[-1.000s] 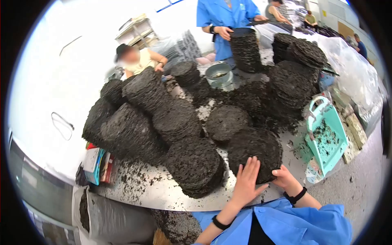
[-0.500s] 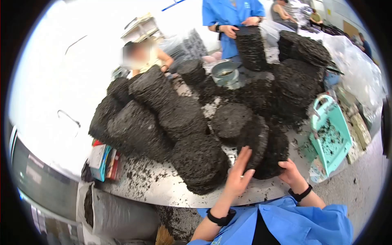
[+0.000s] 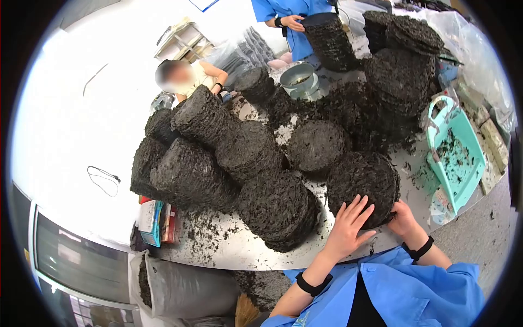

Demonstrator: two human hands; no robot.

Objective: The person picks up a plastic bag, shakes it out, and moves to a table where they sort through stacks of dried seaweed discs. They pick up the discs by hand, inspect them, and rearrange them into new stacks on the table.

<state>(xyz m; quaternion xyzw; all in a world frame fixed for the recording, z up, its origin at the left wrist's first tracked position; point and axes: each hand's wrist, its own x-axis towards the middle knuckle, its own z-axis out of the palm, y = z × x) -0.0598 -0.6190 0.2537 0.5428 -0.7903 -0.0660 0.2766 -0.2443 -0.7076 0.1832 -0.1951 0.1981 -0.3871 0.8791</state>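
A stack of dark, rough round sheets that look like dried seaweed (image 3: 363, 177) stands at the front right of the table. My left hand (image 3: 347, 229) lies on its upper face near the front edge, fingers stretched out and spread. On the right side of the same stack, my right hand (image 3: 404, 220) grips the rim, with its fingertips partly hidden. Just left of my hands leans another seaweed stack (image 3: 275, 210), and a further stack (image 3: 317, 147) sits behind.
More stacks (image 3: 188, 171) crowd the left of the metal table (image 3: 218, 256). A turquoise scoop (image 3: 463, 163) with dark crumbs lies at right. A grey-green bucket (image 3: 299, 82) stands at the back. Across the table, a co-worker's hand (image 3: 293, 23) touches a tall stack (image 3: 329, 41).
A round seaweed sheet tilted upright between my hands now lies flat on the stack. My left hand has moved onto its face; my right hand stays at the rim. The view has shifted.
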